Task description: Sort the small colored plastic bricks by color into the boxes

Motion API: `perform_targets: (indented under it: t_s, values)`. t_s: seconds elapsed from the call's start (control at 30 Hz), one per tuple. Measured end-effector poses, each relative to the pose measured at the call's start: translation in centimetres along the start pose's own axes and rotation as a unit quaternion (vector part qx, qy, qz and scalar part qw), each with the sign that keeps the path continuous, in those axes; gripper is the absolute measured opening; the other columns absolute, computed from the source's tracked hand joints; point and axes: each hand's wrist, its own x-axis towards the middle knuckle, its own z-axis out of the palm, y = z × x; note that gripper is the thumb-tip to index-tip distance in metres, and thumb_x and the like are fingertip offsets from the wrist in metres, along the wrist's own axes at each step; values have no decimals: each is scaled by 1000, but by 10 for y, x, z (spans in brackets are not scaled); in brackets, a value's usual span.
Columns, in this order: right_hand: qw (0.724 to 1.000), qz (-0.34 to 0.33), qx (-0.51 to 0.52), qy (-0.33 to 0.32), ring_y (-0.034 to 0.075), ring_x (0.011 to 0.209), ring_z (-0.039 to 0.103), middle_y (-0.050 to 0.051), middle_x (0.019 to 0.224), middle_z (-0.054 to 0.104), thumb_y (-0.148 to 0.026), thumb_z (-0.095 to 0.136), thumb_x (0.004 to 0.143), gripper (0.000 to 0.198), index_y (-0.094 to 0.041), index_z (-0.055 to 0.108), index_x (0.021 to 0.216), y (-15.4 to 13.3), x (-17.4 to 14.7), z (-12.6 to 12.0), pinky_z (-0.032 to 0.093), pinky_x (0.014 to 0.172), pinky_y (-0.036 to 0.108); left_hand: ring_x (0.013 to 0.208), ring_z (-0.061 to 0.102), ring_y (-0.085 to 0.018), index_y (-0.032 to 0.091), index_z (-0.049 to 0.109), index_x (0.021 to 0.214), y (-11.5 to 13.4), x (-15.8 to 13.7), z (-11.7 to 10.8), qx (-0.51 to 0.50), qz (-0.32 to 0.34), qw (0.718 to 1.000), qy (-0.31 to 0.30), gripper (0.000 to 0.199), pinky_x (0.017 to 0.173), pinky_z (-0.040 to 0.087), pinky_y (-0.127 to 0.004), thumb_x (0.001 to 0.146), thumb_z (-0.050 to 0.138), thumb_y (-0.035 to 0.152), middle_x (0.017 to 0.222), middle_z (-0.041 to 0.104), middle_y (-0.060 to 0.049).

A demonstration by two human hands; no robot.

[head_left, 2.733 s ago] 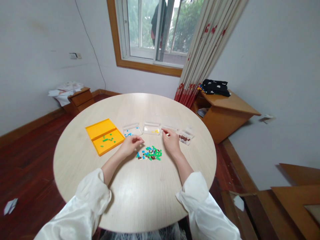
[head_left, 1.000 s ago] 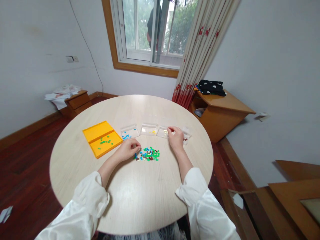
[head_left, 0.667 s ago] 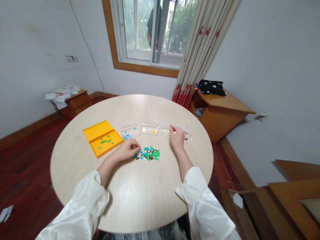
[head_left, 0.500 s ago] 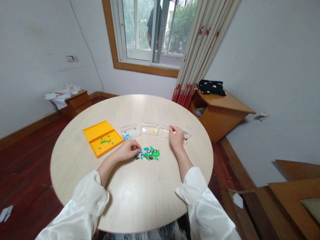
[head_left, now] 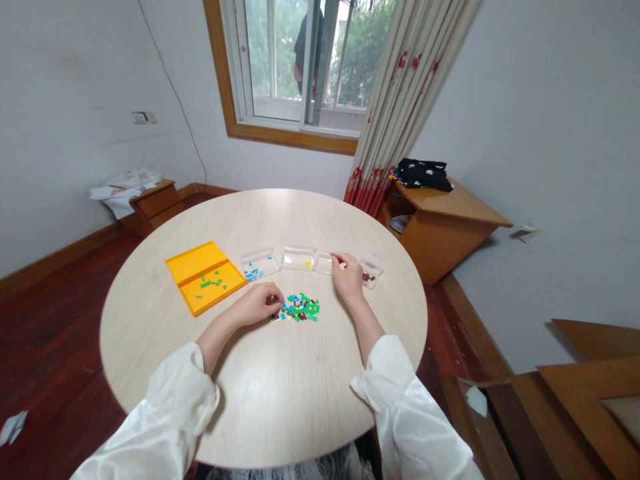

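My left hand [head_left: 260, 303] is closed in a pinch at the left edge of a mixed pile of small toy bricks [head_left: 303, 307], mostly green, with blue, brown and pale yellow ones. Blue bits show by its fingertips, but what lies between them is too small to tell. Above the clear box of pale yellow pieces [head_left: 324, 263] is my right hand [head_left: 349, 275], thumb and fingers drawn together. It partly covers that box, and whatever it pinches cannot be made out.
Along the far side stand a clear box with blue bricks [head_left: 260, 265], another with yellow ones [head_left: 299, 249], and one with brown ones [head_left: 372, 285]. At the left lies an open orange case [head_left: 197, 257] holding green bricks. All rest on the round table [head_left: 270, 393].
My right hand has shifted left, uncovering more of the brown bricks' box and covering part of the pale yellow one. My left hand has edged slightly right along the pile.
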Motion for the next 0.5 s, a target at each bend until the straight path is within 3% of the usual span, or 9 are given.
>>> perform_targets:
  t_s: [0.27,0.5]
  values:
    - [1000,-17,13,-23,20,77,60,10,84,70,-24,49,79,23,-16,70,83,-6,-3,2,46,73,33,55,48,-11,15,64,76,-3,4,3,-47,-36,997,54,16,53,36,-22,75,55,28,59,57,1]
    - [999,-16,20,-31,20,77,60,8,83,70,-25,48,80,24,-17,70,82,-5,-4,3,46,75,33,59,48,-11,16,63,73,-5,6,3,-44,-17,991,128,10,57,37,-23,71,59,24,62,56,1]
